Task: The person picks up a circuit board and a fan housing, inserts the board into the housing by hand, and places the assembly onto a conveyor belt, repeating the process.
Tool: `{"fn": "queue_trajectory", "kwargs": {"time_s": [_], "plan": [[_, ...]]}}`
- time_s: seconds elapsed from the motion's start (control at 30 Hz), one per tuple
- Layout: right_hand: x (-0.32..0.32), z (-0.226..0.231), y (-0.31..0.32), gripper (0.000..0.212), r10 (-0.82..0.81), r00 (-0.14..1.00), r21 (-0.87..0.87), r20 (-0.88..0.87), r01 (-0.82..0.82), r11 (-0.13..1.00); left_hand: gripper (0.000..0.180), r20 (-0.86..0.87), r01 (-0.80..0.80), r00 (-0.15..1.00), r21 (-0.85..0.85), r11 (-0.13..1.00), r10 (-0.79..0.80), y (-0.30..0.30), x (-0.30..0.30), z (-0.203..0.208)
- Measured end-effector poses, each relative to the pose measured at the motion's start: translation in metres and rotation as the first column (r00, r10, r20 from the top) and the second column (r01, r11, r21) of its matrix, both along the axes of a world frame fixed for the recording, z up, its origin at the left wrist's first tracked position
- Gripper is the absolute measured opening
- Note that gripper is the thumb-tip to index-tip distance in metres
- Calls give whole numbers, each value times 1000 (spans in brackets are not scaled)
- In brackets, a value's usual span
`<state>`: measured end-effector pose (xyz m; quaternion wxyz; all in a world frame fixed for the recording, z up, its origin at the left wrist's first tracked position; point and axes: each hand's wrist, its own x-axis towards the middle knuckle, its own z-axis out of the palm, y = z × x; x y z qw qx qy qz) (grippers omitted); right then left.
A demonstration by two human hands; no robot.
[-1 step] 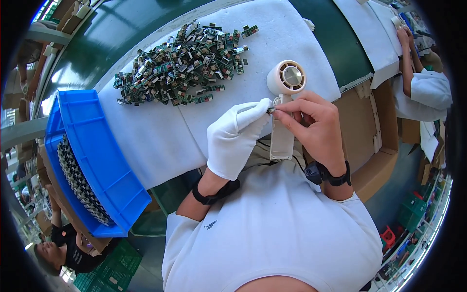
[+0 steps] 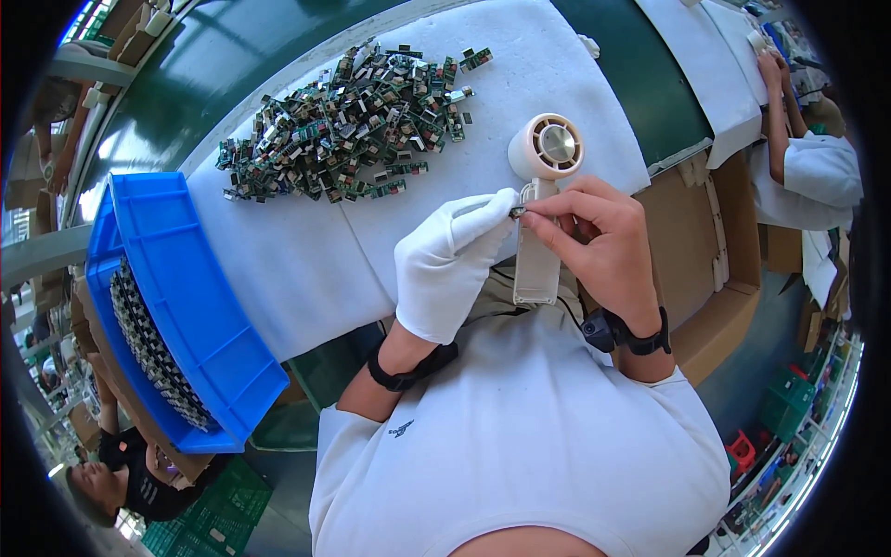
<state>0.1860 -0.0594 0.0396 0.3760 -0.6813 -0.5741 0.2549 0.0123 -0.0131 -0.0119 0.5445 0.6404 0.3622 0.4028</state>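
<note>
My left hand [image 2: 452, 251], in a white glove, pinches a small circuit board [image 2: 517, 213] between thumb and forefinger. The bare fingertips of my right hand [image 2: 599, 237] press on the same board from the other side, so most of it is hidden. Just behind and under the fingers lies a white handheld fan [image 2: 536, 269], its round head pointing away from me and its slim handle toward my lap. The handle looks like an uncovered shell. Past both hands, a heap of small green circuit boards [image 2: 343, 125] covers part of the white foam sheet [image 2: 288, 269].
A blue plastic bin [image 2: 200, 288] stands at the left, with rows of small metallic parts [image 2: 153, 343] beside its inner wall. To my right is an open cardboard box [image 2: 691, 251]. Co-workers sit at the far right and lower left; green crates [image 2: 218, 506] stand on the floor.
</note>
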Motion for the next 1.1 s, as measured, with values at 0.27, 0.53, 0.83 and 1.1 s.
{"fn": "queue_trajectory", "kwargs": {"time_s": [0.27,0.53,0.83,1.1], "plan": [[-10,-14,-5,12,-17,994,123,-112,31,992,36,-131,-89,981,368,926,146,-11,8,0],[-18,-31,-3,14,-53,997,310,-59,69,948,40,-185,91,974,-218,972,-133,-4,9,10],[24,9,38,37,135,945,286,296,-223,932,35,-302,-167,846,633,756,440,13,-18,19],[92,43,146,46,468,878,-136,100,-454,881,38,-431,-118,625,772,625,651,27,-49,1]]}}
